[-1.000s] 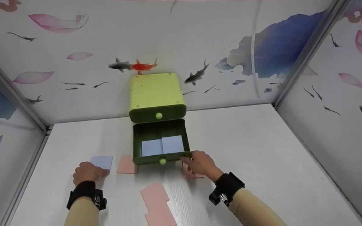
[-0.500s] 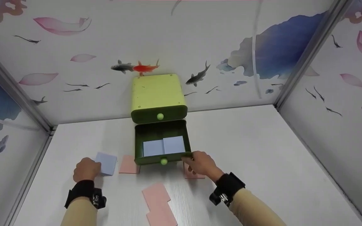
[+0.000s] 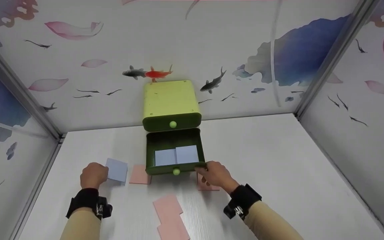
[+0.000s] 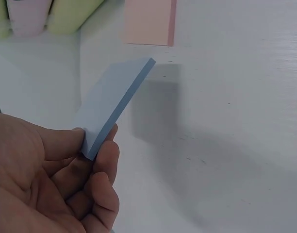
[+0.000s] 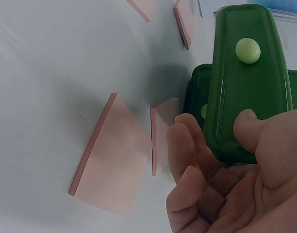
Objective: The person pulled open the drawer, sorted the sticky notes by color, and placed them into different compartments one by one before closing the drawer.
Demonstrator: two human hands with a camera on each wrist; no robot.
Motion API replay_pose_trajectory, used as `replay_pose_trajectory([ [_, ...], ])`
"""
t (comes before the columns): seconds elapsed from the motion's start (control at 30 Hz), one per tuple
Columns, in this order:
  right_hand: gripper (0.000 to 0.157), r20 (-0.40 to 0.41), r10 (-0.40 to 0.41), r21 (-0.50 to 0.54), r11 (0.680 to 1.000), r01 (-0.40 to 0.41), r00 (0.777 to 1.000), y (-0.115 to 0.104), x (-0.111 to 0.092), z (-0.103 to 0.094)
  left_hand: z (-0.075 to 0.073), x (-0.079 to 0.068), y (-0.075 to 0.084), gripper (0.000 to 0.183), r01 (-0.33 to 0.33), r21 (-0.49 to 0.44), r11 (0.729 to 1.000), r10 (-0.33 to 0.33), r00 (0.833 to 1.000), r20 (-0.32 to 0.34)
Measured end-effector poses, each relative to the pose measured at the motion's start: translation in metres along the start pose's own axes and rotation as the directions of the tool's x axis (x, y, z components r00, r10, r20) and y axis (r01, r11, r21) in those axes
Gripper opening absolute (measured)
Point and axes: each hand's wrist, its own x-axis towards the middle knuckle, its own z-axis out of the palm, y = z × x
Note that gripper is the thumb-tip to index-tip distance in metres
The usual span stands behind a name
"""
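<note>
My left hand (image 3: 93, 175) pinches a light blue pad of sticky notes (image 3: 116, 170) by one edge. The left wrist view has the thumb on one face of it and curled fingers behind, with the pad tilted above the white table and its shadow below. A dark green drawer (image 3: 161, 170) is pulled out of a yellow-green box, and two more blue pads (image 3: 187, 154) lie side by side inside. My right hand (image 3: 217, 175) grips the drawer's front right corner. In the right wrist view its thumb presses the front panel (image 5: 231, 92) below the round knob, fingers curled underneath.
Two overlapping pink pads (image 3: 172, 220) lie in front of the drawer. Another pink pad (image 3: 140, 174) is at its left, and one (image 3: 208, 187) lies under my right hand. The box (image 3: 171, 98) stands against the patterned back wall, with an upper drawer (image 3: 192, 120) closed.
My left hand has picked the blue pad up from the table and tilted it upright. The right hand keeps its hold on the drawer. The whole view has shifted slightly.
</note>
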Motion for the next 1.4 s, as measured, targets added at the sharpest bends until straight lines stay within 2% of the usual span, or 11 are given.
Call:
replay_pose_trajectory([
  [0.3, 0.035, -0.011, 0.026, -0.008, 1.000, -0.026, 1.000, 0.002, -0.001, -0.001, -0.014, -0.008, 0.015, 0.043, -0.117, -0.079, 0.990, 0.113, 0.992, -0.053],
  [0.6, 0.036, -0.015, 0.020, -0.027, 0.999, -0.020, 1.000, 0.001, 0.001, 0.000, -0.025, -0.019, 0.030, 0.041, -0.160, -0.144, 0.977, 0.153, 0.987, -0.057],
  [0.87, 0.032, -0.018, 0.019, -0.028, 0.999, -0.019, 1.000, -0.001, 0.003, 0.001, -0.030, -0.031, 0.057, 0.040, -0.184, -0.216, 0.959, 0.179, 0.983, -0.040],
  [1.2, 0.032, -0.011, 0.020, -0.018, 1.000, -0.020, 1.000, -0.003, 0.002, 0.001, -0.028, -0.036, 0.086, 0.036, -0.215, -0.235, 0.948, 0.215, 0.976, -0.029],
  [1.4, 0.032, -0.013, 0.023, -0.015, 1.000, -0.024, 1.000, -0.002, 0.002, 0.001, -0.017, -0.036, 0.102, 0.034, -0.225, -0.243, 0.944, 0.230, 0.973, -0.009],
])
